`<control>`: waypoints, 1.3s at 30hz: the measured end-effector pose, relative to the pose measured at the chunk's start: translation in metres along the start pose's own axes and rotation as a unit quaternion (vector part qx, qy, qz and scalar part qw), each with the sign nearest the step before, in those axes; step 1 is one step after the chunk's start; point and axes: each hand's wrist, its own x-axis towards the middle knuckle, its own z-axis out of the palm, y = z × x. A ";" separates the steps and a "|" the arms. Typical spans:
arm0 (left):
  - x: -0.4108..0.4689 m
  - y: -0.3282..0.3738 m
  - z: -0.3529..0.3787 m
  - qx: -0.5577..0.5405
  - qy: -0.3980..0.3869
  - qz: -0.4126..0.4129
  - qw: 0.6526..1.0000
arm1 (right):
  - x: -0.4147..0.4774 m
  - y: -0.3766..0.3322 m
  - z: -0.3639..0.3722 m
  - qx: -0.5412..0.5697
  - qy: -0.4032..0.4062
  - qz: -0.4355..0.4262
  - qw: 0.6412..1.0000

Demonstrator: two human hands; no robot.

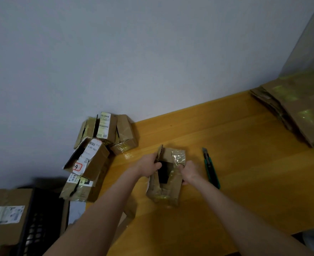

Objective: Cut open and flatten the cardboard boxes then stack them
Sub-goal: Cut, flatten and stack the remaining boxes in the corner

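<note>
Box [166,189] stands on the yellow surface [244,145], lower centre of frame, top flaps parted, dark interior showing. Left hand [150,166] grips the left flap, fingers curled over its edge. Right hand [188,170] grips the taped right flap likewise. Knife [210,167] lies just right of the box, apart from both hands. Pile of boxes [97,150] sits centre left against the wall. Flattened stack [296,108] lies at the right edge, well apart.
</note>
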 end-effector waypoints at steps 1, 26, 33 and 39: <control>-0.004 0.000 -0.002 -0.017 -0.008 0.002 1.000 | -0.001 0.000 -0.001 0.007 -0.002 0.000 1.000; -0.047 0.084 -0.025 -0.133 0.302 0.072 0.941 | -0.053 -0.071 -0.091 0.097 0.197 -0.197 0.955; -0.052 0.085 -0.031 -0.119 0.319 0.081 0.937 | -0.063 -0.074 -0.110 -0.055 0.169 -0.158 0.971; -0.050 0.064 -0.051 -0.226 0.280 0.045 0.932 | -0.066 -0.063 -0.116 0.124 0.098 -0.254 0.954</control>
